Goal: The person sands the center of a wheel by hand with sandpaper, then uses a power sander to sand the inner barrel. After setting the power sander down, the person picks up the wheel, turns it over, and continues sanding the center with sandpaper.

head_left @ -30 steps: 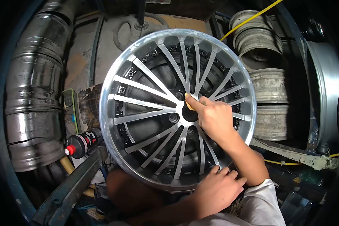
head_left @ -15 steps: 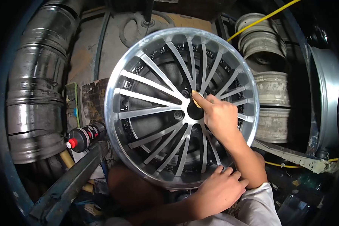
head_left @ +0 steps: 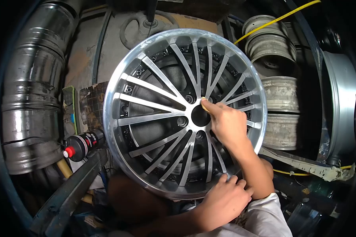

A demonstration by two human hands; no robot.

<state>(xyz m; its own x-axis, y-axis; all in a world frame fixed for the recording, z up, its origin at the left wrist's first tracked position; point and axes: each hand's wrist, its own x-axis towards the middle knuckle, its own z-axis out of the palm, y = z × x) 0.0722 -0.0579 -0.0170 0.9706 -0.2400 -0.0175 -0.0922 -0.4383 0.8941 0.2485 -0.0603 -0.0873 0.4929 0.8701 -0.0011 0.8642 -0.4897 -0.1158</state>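
A large multi-spoke alloy wheel (head_left: pixel 116 114) with a shiny rim lies face up at the centre. Beside its dark centre hole, my right hand (head_left: pixel 228 123) has its fingers closed on a small yellowish piece, pressed against the hub face. Low on the wheel, my left hand (head_left: pixel 225 199) rests at the bottom right edge of the rim, holding nothing, its fingers bent and a little apart.
A black bottle with a red cap (head_left: pixel 83 146) lies left of the wheel. Stacked rims stand at the left (head_left: pixel 33 87) and right (head_left: pixel 281 93). A metal beam (head_left: pixel 67 193) crosses the lower left. A yellow hose (head_left: pixel 279 19) hangs at the upper right.
The whole view has shifted, so the wheel and surroundings appear slightly further left. My right hand's fingertips have moved slightly along the hub, with the yellowish piece still held. My left hand stays by the rim.
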